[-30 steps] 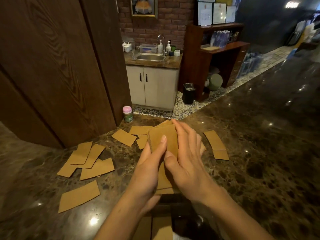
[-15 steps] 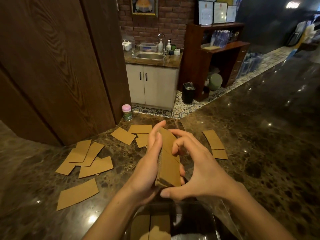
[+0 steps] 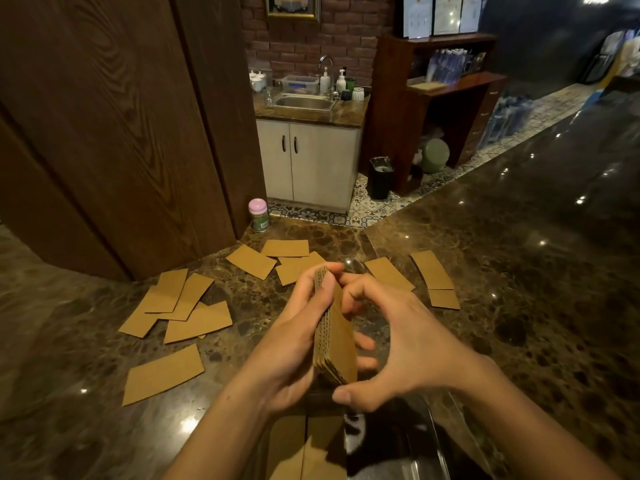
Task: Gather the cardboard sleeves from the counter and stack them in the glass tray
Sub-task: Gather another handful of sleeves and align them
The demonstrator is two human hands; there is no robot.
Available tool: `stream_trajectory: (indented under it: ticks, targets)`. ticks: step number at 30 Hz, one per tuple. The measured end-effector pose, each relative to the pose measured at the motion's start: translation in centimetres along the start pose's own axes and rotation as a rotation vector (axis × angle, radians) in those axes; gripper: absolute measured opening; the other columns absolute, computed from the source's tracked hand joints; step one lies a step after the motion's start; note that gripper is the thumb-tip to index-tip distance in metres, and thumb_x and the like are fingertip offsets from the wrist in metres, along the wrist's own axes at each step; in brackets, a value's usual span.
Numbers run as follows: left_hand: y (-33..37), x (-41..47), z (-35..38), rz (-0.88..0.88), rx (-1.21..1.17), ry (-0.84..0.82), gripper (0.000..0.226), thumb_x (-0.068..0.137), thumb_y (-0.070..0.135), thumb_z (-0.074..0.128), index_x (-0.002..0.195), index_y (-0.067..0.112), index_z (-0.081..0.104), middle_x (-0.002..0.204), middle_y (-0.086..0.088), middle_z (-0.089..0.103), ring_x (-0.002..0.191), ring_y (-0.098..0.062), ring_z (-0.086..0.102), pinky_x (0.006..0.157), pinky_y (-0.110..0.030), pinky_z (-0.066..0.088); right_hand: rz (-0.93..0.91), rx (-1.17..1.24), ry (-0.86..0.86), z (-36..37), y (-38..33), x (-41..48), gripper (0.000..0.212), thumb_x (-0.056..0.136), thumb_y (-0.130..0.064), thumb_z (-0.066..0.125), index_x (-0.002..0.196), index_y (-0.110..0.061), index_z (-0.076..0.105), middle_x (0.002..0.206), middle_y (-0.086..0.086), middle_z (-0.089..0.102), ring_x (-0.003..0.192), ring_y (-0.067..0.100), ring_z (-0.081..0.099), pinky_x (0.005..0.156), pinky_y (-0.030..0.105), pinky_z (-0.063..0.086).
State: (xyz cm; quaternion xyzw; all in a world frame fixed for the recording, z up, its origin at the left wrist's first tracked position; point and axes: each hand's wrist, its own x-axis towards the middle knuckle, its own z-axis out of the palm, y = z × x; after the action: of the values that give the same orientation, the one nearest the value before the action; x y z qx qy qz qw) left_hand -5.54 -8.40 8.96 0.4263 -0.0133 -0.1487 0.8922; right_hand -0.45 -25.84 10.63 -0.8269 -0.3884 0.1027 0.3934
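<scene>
- Left hand gripped the stack of sleeves on edge, thumb along its upper edge, above the near side of the desk.
- Right hand curled round the same stack, thumb at the near end, fingers at the far end; judged to be squaring it.
- Done: part of the lot sat gathered in the stack; more cardboard lay in a clear container beneath the hands.
- Outstanding: at least 10 loose sleeves lay scattered across the desk in 3 groups, uncollected.
- A pink-capped bottle stood beyond them.

Dark marble counter, wood panelling, brick wall, patterned floor tiles.
</scene>
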Motion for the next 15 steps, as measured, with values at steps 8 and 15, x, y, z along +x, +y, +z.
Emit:
stream_trajectory:
  ticks: [8, 15]
  targets:
    - [-0.3, -0.4, -0.6, 0.021, 0.007, -0.008, 0.033, 0.089, 0.037, 0.067, 0.121, 0.032, 0.060, 0.111, -0.015, 0.075, 0.076, -0.039, 0.069, 0.062, -0.052, 0.064, -0.023, 0.060, -0.050, 0.8, 0.1, -0.4, 0.079, 0.056, -0.057, 0.090, 0.117, -0.028, 0.049, 0.131, -0.019, 0.052, 0.124, 0.013, 0.054, 0.104, 0.038, 0.048]
    - [-0.8, -0.8, -0.8, 0.008, 0.016, -0.058, 0.051, 0.085, 0.026, 0.080, 0.129, 0.035, 0.059, 0.127, -0.028, 0.057, 0.078, -0.040, 0.067, 0.064, -0.050, 0.064, 0.006, 0.069, -0.044, 1.0, 0.3, -0.7, 0.085, 0.054, -0.050, 0.095, 0.121, -0.025, 0.049, 0.139, -0.019, 0.048, 0.127, 0.010, 0.053, 0.103, 0.032, 0.048]
